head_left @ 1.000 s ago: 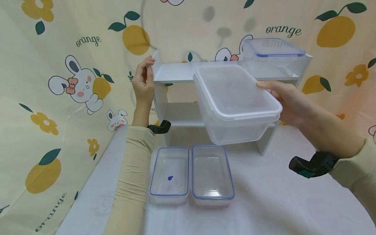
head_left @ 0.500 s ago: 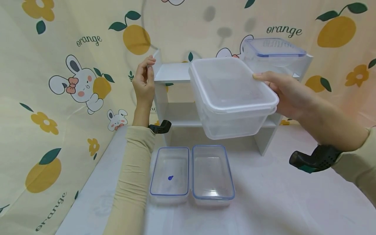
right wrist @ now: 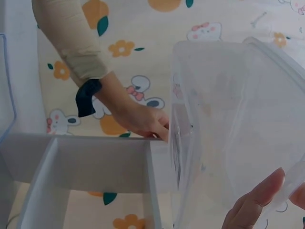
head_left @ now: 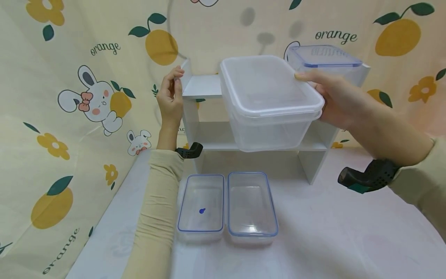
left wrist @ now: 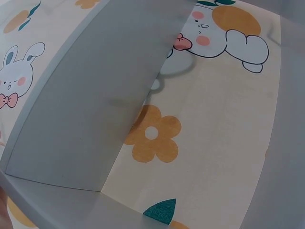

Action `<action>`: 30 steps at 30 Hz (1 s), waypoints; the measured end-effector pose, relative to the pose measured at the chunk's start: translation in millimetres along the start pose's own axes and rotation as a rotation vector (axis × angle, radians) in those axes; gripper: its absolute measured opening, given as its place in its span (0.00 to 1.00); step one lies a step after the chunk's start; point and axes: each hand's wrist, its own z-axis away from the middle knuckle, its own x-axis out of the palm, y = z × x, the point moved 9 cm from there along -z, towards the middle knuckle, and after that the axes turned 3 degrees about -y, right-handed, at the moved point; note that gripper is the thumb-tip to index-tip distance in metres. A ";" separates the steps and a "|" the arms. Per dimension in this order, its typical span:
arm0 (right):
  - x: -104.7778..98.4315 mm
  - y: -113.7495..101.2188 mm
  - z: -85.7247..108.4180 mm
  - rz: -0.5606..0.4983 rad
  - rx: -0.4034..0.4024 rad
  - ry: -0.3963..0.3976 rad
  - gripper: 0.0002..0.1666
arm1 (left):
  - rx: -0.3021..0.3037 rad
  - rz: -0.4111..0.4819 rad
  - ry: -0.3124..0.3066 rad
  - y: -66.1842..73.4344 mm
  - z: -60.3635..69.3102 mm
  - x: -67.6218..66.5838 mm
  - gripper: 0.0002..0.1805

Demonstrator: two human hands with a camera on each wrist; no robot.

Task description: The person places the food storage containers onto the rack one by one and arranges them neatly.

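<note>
My right hand (head_left: 339, 97) grips the right rim of a frosted, lidded plastic box (head_left: 268, 89), thumb on the lid, and holds it in the air before the top of the white shelf (head_left: 205, 84). In the right wrist view the fingers (right wrist: 257, 200) lie on the box (right wrist: 219, 109), which is near the shelf (right wrist: 102, 160). At the shelf's upper left side panel, my left hand (head_left: 170, 95) pinches the edge with curled fingers. The right wrist view shows this hand (right wrist: 138, 117) at the shelf too. Grey-white shelf boards (left wrist: 95, 95) fill much of the left wrist view.
Two clear boxes with blue rims, a left one (head_left: 201, 193) and a right one (head_left: 251, 205), stand side by side on the white table (head_left: 331, 232) before the shelf. Another clear box with a blue-edged lid (head_left: 329, 56) sits on the shelf's top right.
The frosted box has risen and shifted a little left in my right hand, covering more of the shelf top. My left hand has stayed at the shelf's side panel.
</note>
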 end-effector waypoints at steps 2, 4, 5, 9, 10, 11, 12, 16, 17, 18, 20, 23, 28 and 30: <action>-2.1 0.0 -3.5 -0.048 0.021 0.032 0.25 | -0.001 -0.004 0.001 0.2 0.2 -0.2 0.12; -1.6 -0.4 -7.2 -0.107 0.028 0.038 0.23 | -0.001 -0.008 0.002 0.7 0.5 -0.4 0.12; -1.4 -0.4 -8.8 -0.132 0.031 0.044 0.22 | -0.001 -0.008 0.003 1.1 0.6 -0.5 0.12; 0.3 -1.4 -14.1 -0.168 0.031 0.078 0.20 | -0.004 -0.001 0.005 1.7 0.4 0.1 0.12; 0.7 -1.7 -15.3 -0.167 0.033 0.091 0.20 | -0.007 0.002 0.006 1.5 0.2 0.3 0.12; 0.9 -1.9 -16.5 -0.167 0.036 0.106 0.20 | -0.011 0.006 0.008 1.3 0.0 0.5 0.12; 1.0 -2.1 -17.9 -0.169 0.038 0.119 0.20 | -0.014 0.008 0.009 1.1 -0.1 0.7 0.12; 2.8 -4.0 -22.4 -0.169 0.043 0.132 0.20 | -0.022 0.009 0.014 1.0 0.1 1.1 0.12; 2.7 -4.5 -23.5 -0.169 0.043 0.139 0.20 | -0.024 0.010 0.015 0.7 -0.1 1.1 0.12; 2.7 -5.1 -24.5 -0.166 0.043 0.143 0.19 | -0.020 0.011 0.015 0.6 -0.2 1.0 0.12; 2.7 -6.1 -26.5 -0.167 0.045 0.152 0.20 | -0.015 0.009 0.013 0.8 -0.4 0.7 0.12; 2.9 -6.9 -29.6 -0.179 0.051 0.170 0.20 | -0.005 0.001 0.009 1.4 -0.5 0.1 0.12; 3.3 -6.6 -33.1 -0.175 0.073 0.185 0.24 | 0.000 -0.004 0.002 2.1 -0.1 -0.6 0.12; 2.6 -5.8 -34.8 -0.182 0.087 0.194 0.26 | -0.002 -0.001 0.002 1.5 -0.1 -0.5 0.11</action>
